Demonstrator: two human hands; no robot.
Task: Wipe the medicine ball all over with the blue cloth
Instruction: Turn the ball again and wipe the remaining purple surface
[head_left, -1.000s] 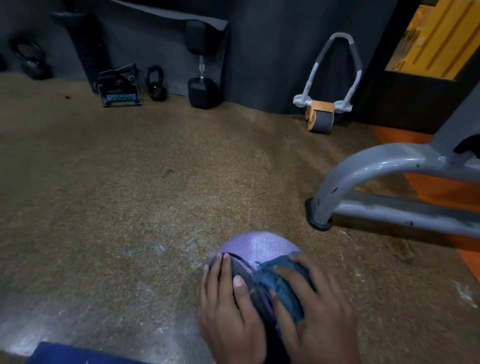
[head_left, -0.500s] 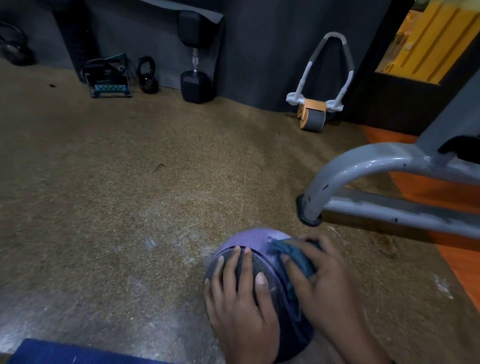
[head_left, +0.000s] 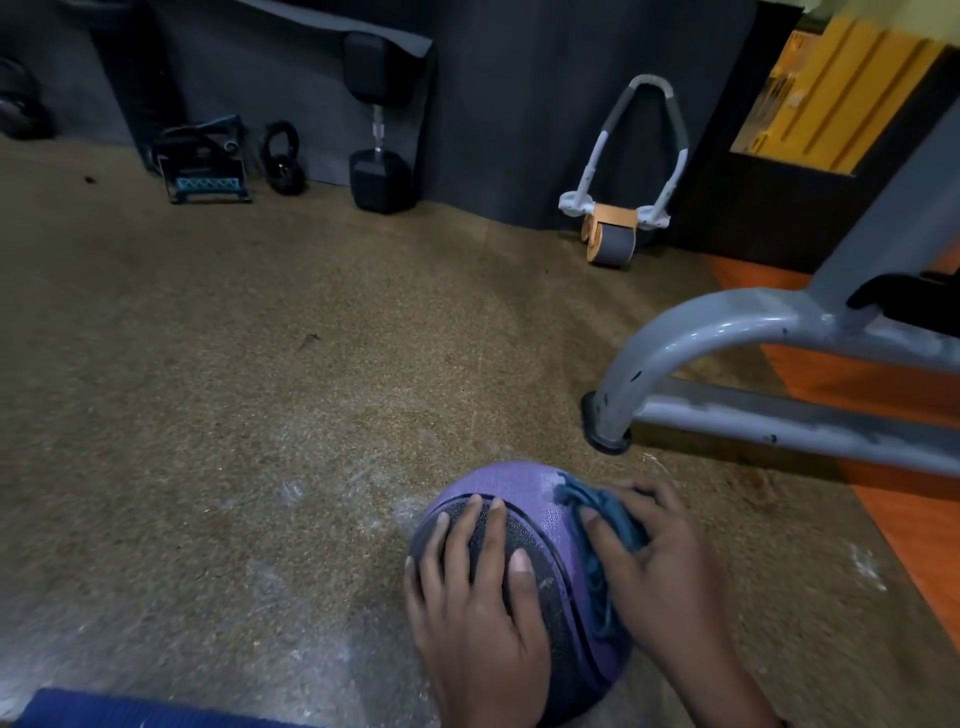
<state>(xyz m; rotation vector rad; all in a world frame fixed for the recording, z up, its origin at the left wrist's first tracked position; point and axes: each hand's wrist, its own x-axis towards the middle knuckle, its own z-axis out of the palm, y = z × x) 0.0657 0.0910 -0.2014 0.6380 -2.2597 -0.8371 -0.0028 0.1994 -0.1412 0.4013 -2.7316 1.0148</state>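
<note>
The left hand lay flat, fingers spread, on the purple medicine ball; the right hand pressed the blue cloth against it.

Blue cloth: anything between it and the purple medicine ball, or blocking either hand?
Nothing visible. The crumpled blue cloth lies directly on the purple and black medicine ball, pressed by the right hand. The left hand rests flat on the ball's black panel.

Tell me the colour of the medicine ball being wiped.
Purple with dark grey textured panels; the medicine ball shows in the head view.
</note>
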